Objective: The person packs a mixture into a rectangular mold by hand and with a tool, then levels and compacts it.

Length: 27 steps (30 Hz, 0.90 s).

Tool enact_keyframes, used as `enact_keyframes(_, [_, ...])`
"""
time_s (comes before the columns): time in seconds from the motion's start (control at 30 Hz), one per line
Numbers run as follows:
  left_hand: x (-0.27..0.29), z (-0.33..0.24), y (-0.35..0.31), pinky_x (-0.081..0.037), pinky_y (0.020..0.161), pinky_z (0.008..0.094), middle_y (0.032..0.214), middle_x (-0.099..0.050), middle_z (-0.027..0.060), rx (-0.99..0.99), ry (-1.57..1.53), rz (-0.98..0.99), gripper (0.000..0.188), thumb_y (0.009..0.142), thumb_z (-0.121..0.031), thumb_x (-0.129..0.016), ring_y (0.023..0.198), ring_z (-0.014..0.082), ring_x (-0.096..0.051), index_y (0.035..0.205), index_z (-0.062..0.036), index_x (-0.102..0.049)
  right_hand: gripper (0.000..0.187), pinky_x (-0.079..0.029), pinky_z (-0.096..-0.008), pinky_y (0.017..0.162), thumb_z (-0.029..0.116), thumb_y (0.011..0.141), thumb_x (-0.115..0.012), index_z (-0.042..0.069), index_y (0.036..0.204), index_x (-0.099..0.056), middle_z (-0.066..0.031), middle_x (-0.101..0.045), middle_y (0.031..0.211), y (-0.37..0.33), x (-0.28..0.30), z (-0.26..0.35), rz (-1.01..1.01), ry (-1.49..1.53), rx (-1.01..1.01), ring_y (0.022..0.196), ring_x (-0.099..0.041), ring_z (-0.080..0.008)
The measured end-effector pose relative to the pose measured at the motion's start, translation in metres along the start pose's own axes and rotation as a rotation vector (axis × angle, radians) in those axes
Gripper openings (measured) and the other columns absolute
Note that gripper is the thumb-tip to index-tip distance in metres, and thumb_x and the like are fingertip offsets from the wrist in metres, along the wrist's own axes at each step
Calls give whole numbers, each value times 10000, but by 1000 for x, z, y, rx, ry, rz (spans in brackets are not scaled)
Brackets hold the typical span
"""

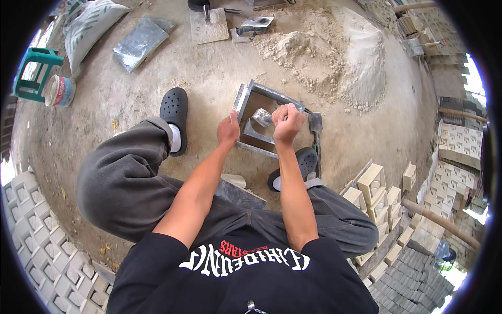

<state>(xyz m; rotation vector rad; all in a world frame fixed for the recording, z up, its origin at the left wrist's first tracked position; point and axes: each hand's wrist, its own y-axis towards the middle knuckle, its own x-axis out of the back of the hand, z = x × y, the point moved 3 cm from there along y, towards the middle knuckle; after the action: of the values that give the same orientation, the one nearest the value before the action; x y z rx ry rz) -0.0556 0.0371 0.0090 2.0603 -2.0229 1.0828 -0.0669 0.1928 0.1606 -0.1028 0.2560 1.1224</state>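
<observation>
On the ground between my feet lies a square grey metal mould frame (pixel 261 152), with a curved metal insert (pixel 256 134) inside it. My left hand (pixel 228 130) is closed on the frame's left side. My right hand (pixel 288 124) makes a fist over the frame's right part, around the handle of a small trowel-like tool. The tool's whitish, powdery head (pixel 262 117) points left into the frame; its exact kind is unclear. Just right of the frame lies a tool with a flat dark head (pixel 315 122) and a green shaft.
A heap of pale sand and powder (pixel 334 63) spreads beyond the frame. Metal plates (pixel 140 43), a green stool (pixel 36 73), a bucket (pixel 59 91) and a sack (pixel 94 26) stand far left. Moulded blocks (pixel 372 183) are stacked at right; more blocks (pixel 42 240) lie at left.
</observation>
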Motion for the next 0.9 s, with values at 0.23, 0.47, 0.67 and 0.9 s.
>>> enact_keyframes(0.23, [1,8,5,-451,860,461,1001,-655,205,21,55,12,600,952,-510,-231,977,403,-597,1101,-137,-678,499,-252,-277,401,191,937,-390,72,459,-315,-32,-374,414,-13,9,1,-144,-1,7,370,-343,-119])
enact_keyframes(0.47, [0,6,4,-445,857,482,977,-650,227,21,38,-12,608,949,-506,-242,969,420,-591,1070,-104,-682,500,-266,-282,401,198,932,-393,67,457,-310,-42,-371,406,-11,10,-1,-188,-7,-36,364,-348,-131])
enact_keyframes(0.67, [0,0,1,-428,898,436,1047,-634,242,54,23,57,638,954,-511,-249,1036,415,-571,1122,-41,-646,498,-269,-283,392,187,930,-383,58,455,-315,-42,-373,402,3,4,-10,-167,-76,-72,351,-343,-133])
enact_keyframes(0.9, [1,5,3,-453,829,483,961,-643,247,47,56,59,620,950,-502,-259,943,438,-592,1049,-47,-669,509,-275,-279,408,206,927,-390,60,442,-339,-34,-396,405,7,-3,-12,-147,-124,-97,365,-355,-119])
